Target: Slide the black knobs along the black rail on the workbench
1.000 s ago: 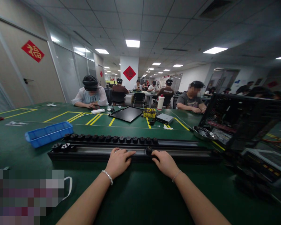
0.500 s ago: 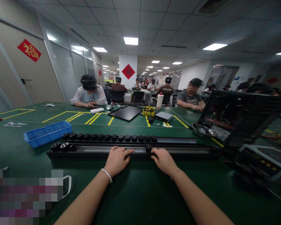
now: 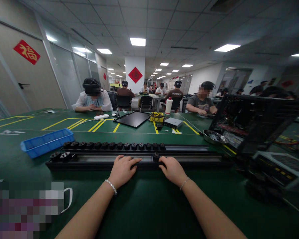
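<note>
Two long black rails lie across the green table in front of me. The near rail (image 3: 201,160) carries two black socket modules (image 3: 59,156) at its left end and one small black module (image 3: 156,156) near its middle. My left hand (image 3: 122,170) lies on the near rail with its fingers stretched flat. Just right of it, my right hand (image 3: 173,170) rests on the same rail, fingers curled at the small black module. The far rail (image 3: 186,148) holds a row of several black modules (image 3: 114,145).
A blue plastic tray (image 3: 46,141) sits at the left. At the right stand an open black computer case (image 3: 254,121), a metal dish (image 3: 212,136) and a power supply (image 3: 280,166). Further back lie a black panel (image 3: 133,119) and a yellow box (image 3: 157,117). People sit at the far edge.
Both hands stay on the near rail in nearly the same pose. The view has shifted slightly, so everything sits a little lower and to the left.
</note>
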{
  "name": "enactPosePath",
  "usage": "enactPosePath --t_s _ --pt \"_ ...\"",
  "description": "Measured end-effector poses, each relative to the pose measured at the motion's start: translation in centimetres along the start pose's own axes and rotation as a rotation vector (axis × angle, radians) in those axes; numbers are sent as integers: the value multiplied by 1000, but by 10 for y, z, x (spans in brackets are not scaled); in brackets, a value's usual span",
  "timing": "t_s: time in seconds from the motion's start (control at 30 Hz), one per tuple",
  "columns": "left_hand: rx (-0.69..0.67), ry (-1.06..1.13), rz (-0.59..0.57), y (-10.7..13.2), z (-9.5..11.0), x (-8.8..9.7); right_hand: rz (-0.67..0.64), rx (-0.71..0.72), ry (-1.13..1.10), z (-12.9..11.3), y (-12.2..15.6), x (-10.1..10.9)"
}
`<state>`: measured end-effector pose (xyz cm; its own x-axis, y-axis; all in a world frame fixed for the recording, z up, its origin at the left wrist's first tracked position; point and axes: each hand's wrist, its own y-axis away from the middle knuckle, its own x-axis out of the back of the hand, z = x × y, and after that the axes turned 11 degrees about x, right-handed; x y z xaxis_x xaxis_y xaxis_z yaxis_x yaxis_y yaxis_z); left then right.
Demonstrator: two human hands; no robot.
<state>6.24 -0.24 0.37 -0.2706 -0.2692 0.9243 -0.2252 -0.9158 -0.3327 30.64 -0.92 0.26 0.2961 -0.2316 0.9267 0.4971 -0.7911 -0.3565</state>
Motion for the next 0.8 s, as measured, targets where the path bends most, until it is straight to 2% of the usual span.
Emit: enactPosePath --t_s 0.8 --pt "-1 11 -12 0 -1 0 -84 -36 14 1 2 16"
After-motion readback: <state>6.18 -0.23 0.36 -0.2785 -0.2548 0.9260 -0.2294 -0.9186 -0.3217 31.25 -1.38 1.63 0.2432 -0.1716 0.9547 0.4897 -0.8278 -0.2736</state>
